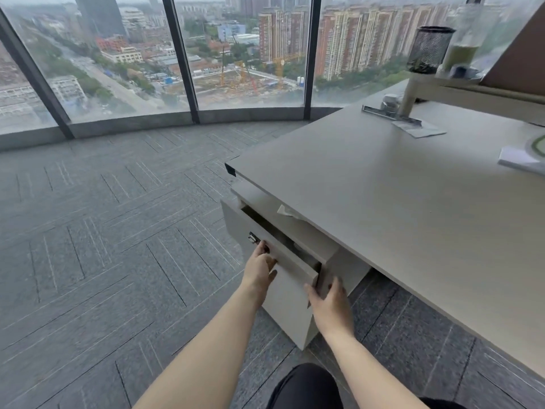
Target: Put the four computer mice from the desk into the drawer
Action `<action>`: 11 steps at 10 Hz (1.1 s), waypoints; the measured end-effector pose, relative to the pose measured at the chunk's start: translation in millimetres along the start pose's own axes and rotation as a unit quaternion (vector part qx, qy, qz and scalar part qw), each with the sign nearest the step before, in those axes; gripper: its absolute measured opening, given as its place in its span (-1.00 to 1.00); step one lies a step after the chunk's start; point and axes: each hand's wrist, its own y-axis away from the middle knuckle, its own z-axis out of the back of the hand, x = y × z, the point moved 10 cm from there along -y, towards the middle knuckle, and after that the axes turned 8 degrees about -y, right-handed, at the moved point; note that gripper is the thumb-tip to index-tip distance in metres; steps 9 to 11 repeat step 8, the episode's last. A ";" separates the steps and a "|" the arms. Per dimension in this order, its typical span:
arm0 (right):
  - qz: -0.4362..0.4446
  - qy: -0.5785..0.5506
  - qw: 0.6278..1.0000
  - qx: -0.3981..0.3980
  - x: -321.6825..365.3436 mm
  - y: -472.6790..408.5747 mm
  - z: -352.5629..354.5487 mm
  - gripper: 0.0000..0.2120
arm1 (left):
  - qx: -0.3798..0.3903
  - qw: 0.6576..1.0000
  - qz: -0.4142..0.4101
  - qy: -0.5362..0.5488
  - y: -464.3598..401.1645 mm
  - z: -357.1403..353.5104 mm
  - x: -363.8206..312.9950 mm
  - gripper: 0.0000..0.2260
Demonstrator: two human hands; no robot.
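Soft grey daylight pours in through the windows [126,54] ahead of me, flat and even, with no hard glare. The worktop [398,202] throws a dim shadow beneath its edge. My wide lens bows the window frames and carpet [88,231] lines outward. The far shelf clutter looks blurred.

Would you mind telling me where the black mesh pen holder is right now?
In the head view, the black mesh pen holder stands upper right on the raised shelf above the desk, left of a clear bottle.
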 end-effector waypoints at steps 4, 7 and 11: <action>0.010 -0.038 0.999 -0.001 -2.3 -37.7 9.6 -0.40 | 0.012 1.000 -0.013 -0.014 -29.1 -37.1 -4.6 -0.42; -0.045 0.059 0.993 0.090 6.8 -18.4 14.5 -0.68 | 0.022 0.991 -0.044 -0.126 -10.5 -24.9 1.3 -0.48; 0.025 0.027 0.991 0.131 41.3 3.6 25.8 -0.81 | 0.002 0.976 -0.060 -0.210 19.1 -1.7 19.2 -0.54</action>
